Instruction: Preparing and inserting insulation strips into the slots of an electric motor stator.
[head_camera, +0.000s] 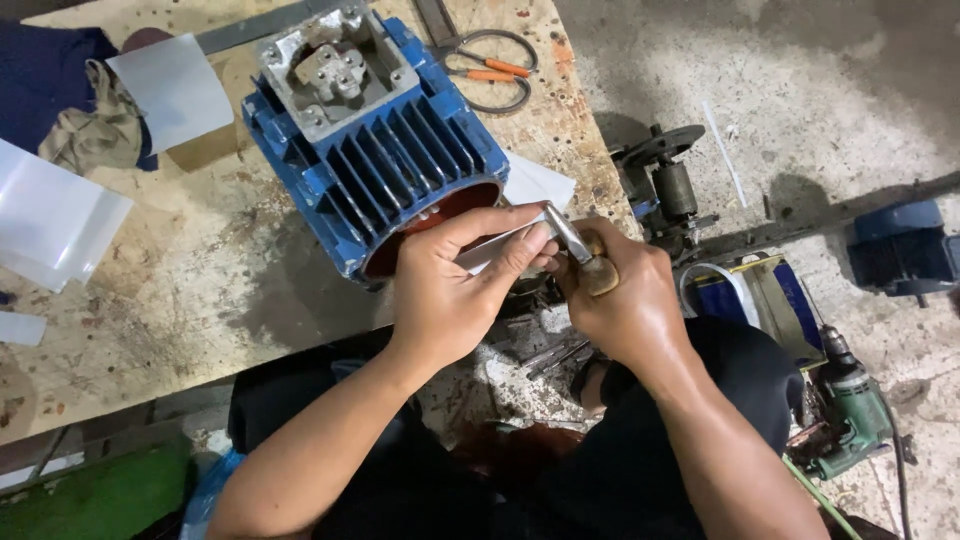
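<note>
From my feed, left hand (450, 290) pinches a white paper strip (490, 250) at the blue motor housing (375, 150) mouth on the desk (180, 290). Right hand (625, 300) grips a wooden-handled blade (575, 240), angled up-left, touching the strip's right end.

We see bright overhead light on the workbench (120, 300), soft shadows beneath the blue motor housing (375, 140), slight glare on skin, dim corners, mostly sharp focus.

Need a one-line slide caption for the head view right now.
Left hand pinches a white paper strip while right hand holds a wooden-handled blade at the blue finned motor housing.
</note>
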